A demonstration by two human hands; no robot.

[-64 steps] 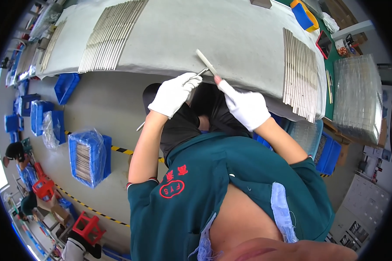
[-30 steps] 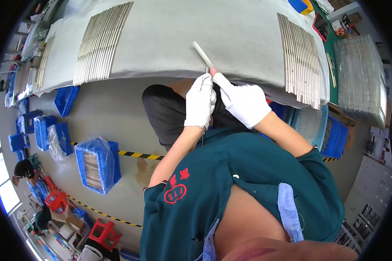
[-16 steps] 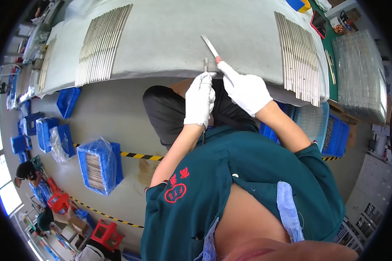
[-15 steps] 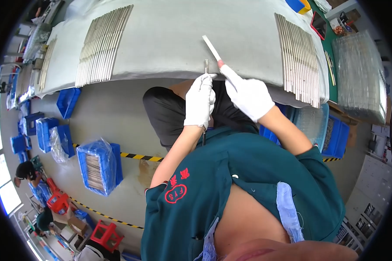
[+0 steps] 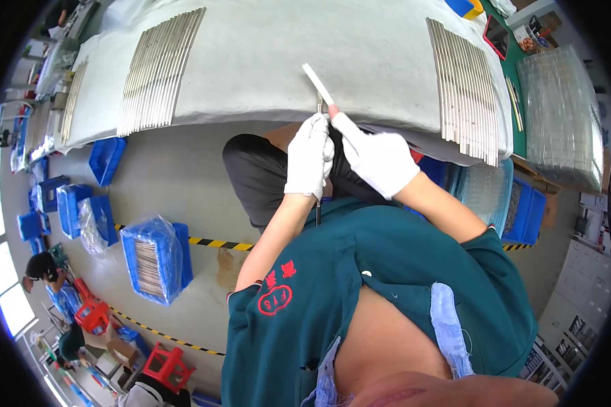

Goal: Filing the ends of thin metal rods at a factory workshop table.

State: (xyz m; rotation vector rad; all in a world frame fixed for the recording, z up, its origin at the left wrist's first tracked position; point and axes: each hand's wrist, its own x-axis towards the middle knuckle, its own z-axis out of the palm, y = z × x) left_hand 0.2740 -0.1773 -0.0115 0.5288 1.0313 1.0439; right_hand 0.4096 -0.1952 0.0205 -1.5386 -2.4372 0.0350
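Observation:
My left hand point(image 5: 308, 154), in a white glove, is closed around a slim metal rod point(image 5: 318, 214). The rod's far end pokes out above the fingers, and its near end reaches toward my shirt. In my gloved right hand point(image 5: 381, 161) is a flat white strip point(image 5: 315, 81), held with a bare fingertip pressed along it. The strip slants up and left across the rod's far end; whether the two touch, I cannot tell. Both hands are just off the table's near edge, above my lap.
Rows of metal rods lie on the cloth-covered table point(image 5: 305, 47), one row at the left point(image 5: 159, 71), another at the right point(image 5: 463, 91). A plastic-wrapped stack point(image 5: 559, 115) stands far right. Blue crates point(image 5: 182, 254) sit on the floor at left. Other people work at lower left.
My right hand has shifted left, carrying the white strip from beside the rod's far end to across it. My left hand and the rod have barely moved.

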